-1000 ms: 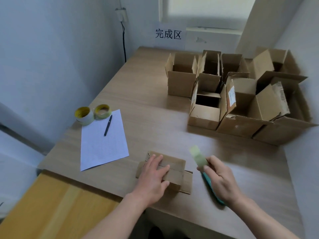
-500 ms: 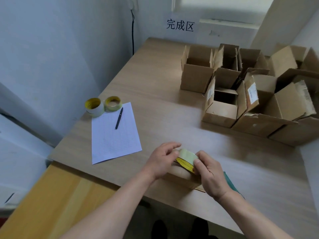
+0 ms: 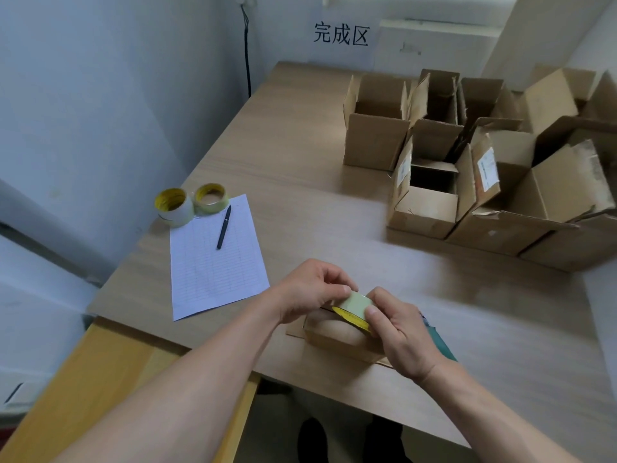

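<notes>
Now: both hands on a tape roll over a small carton

Far over at nine o'clock on the table (image 3: pixel 300 145), two spare tape rolls (image 3: pixel 173 206) stand side by side, touching, at the far corner of a lined sheet (image 3: pixel 217 279). A dark pen (image 3: pixel 223 227) lies on that sheet, at four o'clock of them. Toward six o'clock, near the table's front edge, the left hand (image 3: pixel 310 290) has its fingers curled, thumb and fingertips pinching the left side of a pale green tape roll (image 3: pixel 354 304). The roll is held tilted right over a small carton (image 3: pixel 337 334) that rests on the table; whether the two touch is hidden by fingers. At three o'clock of the roll, the right hand (image 3: pixel 400 335) grips it, thumb on top and fingers curled round its side. A teal tool (image 3: pixel 440 344) lies partly hidden beneath that hand. From one to three o'clock, open cartons (image 3: pixel 430 212) stand clustered, flaps up.
</notes>
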A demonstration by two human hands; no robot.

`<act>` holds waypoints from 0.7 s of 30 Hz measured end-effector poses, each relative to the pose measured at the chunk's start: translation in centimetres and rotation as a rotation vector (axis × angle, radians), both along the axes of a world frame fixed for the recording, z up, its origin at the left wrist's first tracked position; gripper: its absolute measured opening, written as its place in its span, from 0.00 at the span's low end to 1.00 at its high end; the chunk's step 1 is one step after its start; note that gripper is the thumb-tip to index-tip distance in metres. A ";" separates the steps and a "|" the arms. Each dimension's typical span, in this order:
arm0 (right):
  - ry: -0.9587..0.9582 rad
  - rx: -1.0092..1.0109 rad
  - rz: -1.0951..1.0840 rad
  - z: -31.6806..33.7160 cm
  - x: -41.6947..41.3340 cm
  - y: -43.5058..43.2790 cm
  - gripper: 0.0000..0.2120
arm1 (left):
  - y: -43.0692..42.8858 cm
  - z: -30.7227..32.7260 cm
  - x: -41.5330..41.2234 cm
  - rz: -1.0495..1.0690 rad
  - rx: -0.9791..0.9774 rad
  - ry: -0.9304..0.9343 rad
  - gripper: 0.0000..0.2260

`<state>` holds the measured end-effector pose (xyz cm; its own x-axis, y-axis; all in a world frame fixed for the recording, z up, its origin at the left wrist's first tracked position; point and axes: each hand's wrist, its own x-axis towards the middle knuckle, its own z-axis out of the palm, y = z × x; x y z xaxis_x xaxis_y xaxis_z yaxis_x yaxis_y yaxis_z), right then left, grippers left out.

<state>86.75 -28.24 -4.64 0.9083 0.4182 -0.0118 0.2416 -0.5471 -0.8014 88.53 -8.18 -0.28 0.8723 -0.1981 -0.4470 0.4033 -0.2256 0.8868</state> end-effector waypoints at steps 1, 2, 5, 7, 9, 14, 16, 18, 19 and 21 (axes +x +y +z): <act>0.000 0.000 0.001 0.0 0.0 0.0 0.14 | -0.1 0.1 0.0 0.012 -0.012 -0.012 0.06; 0.001 0.000 0.000 0.0 0.0 0.0 0.15 | -0.1 0.2 -0.1 0.019 -0.022 -0.021 0.06; -0.002 0.006 0.003 0.2 0.1 0.1 0.15 | 0.0 0.3 -0.1 0.034 -0.032 -0.046 0.07; -0.005 -0.001 0.005 0.2 0.1 0.1 0.14 | -0.1 0.2 -0.2 0.056 -0.026 -0.066 0.07; -0.003 -0.014 0.008 0.1 0.2 0.2 0.14 | -0.1 -0.1 -0.3 0.085 -0.010 -0.087 0.08; -0.028 -0.028 0.010 0.3 0.1 0.5 0.15 | -0.4 -0.6 -1.1 0.126 0.047 -0.162 0.10; -0.020 -0.016 -0.007 0.3 0.1 0.7 0.15 | -0.5 -0.7 -1.6 0.175 0.054 -0.199 0.08; -0.005 0.018 -0.051 0.2 0.1 0.9 0.16 | -0.7 -0.9 -2.2 0.238 0.064 -0.227 0.07; 0.002 0.027 -0.073 0.2 0.1 0.9 0.17 | -0.7 -1.1 -2.5 0.265 0.064 -0.233 0.07; 0.017 0.018 -0.093 0.1 0.0 1.0 0.17 | -0.7 -1.5 -2.9 0.302 0.055 -0.228 0.09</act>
